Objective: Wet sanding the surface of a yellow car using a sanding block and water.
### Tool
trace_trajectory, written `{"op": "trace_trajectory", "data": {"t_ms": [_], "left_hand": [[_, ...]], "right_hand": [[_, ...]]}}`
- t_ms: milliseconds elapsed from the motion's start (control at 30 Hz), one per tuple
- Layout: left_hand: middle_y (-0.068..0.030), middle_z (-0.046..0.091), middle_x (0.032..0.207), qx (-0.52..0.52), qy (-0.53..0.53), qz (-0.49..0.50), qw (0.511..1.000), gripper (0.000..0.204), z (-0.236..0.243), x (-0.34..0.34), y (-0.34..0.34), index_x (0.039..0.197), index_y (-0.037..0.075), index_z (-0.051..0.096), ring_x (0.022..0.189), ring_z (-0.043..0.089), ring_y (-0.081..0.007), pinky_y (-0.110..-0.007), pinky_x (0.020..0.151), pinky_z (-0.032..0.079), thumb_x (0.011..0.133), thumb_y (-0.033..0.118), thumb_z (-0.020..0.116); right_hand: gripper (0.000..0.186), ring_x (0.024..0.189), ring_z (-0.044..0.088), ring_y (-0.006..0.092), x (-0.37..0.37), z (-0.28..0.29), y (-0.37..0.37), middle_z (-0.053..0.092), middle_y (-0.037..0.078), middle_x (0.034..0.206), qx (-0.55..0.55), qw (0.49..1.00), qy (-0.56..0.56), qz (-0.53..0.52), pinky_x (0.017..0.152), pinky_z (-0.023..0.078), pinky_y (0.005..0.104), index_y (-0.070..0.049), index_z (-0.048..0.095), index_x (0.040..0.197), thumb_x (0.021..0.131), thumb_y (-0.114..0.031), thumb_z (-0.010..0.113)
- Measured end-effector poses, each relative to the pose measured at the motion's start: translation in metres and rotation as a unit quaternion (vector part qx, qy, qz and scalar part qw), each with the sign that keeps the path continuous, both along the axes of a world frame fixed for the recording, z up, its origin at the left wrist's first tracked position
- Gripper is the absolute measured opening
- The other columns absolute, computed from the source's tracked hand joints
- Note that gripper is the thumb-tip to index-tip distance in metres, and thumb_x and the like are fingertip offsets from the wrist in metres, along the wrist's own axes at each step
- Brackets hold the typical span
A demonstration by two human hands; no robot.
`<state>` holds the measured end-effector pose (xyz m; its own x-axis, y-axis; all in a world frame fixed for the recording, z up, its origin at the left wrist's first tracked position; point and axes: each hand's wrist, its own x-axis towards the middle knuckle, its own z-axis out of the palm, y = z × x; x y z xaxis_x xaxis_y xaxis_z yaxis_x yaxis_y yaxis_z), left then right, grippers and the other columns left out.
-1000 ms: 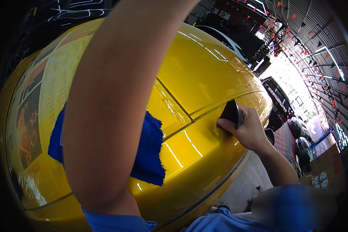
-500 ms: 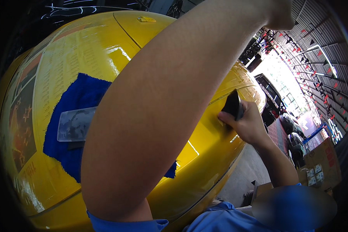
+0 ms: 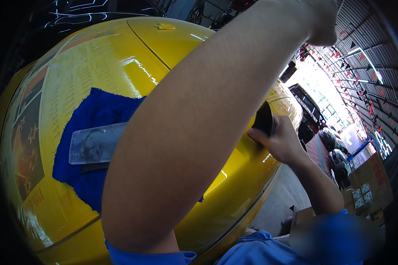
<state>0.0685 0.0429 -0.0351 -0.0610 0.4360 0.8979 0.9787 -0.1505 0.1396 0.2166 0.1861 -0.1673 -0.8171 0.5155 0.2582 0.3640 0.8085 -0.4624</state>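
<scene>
My right hand [image 3: 287, 140] grips a black squeegee [image 3: 264, 119], a flat dark blade with a pointed upper end. Its thumb presses on the near side, close over the yellow car panel [image 3: 208, 221]; whether the blade touches the paint I cannot tell. Across the middle stretches my left forearm, hiding much of the panel. At the upper right is my left hand [image 3: 321, 26], raised, its fingers out of sight. On a blue cloth [image 3: 88, 110] spread over the panel rests a translucent rectangular plastic piece [image 3: 95, 143], partly behind the forearm. Beneath it shows a dark flat edge.
Printed graphics [image 3: 27, 145] cover the panel's left side. A small yellow lamp [image 3: 165, 26] protrudes at the far side. Cardboard boxes [image 3: 370, 176] stand at the lower right beside grey floor [image 3: 274, 203]. Farther off is a dark vehicle [image 3: 307, 110], with strings of pennants overhead.
My left forearm has shifted slightly right and down in the picture, hiding more of the cloth's right end. My right hand with the squeegee has barely moved. The whole view has tilted slightly.
</scene>
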Motion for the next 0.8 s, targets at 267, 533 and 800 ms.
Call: {"op": "trace_trajectory", "data": {"t_ms": [267,533,800], "left_hand": [[-0.0193,0.070,0.106,0.037,0.049,-0.026,0.998,0.023,-0.001,-0.003,0.002,0.104,0.000,0.070,0.102,0.068,-0.0275,-0.037,0.093,0.054,0.089,0.006,0.053],[-0.0172,0.071,0.102,-0.016,0.054,-0.011,0.998,0.022,0.011,-0.002,-0.008,0.101,0.001,0.070,0.097,0.070,-0.0251,-0.036,0.091,0.055,0.089,0.005,0.052],[-0.0201,0.071,0.098,0.026,0.063,-0.053,0.996,0.022,0.014,-0.003,0.011,0.098,-0.002,0.071,0.094,0.070,-0.0277,-0.036,0.086,0.055,0.090,0.009,0.054]], "right_hand": [[0.024,0.056,0.049,0.0127,0.000,-0.003,0.005,0.056,0.005,0.062,0.042,0.999,0.016,-0.008,0.056,0.041,0.0318,0.001,0.061,0.078,0.082,-0.017,0.076],[0.025,0.054,0.048,0.0122,-0.011,-0.003,0.013,0.055,0.004,0.060,0.040,0.998,0.040,-0.019,0.055,0.041,0.0312,0.000,0.059,0.075,0.082,-0.016,0.076],[0.021,0.056,0.054,0.0151,-0.008,-0.007,0.026,0.060,0.007,0.063,0.054,0.996,0.062,-0.024,0.059,0.044,0.0325,0.002,0.062,0.079,0.083,-0.015,0.075]]}}
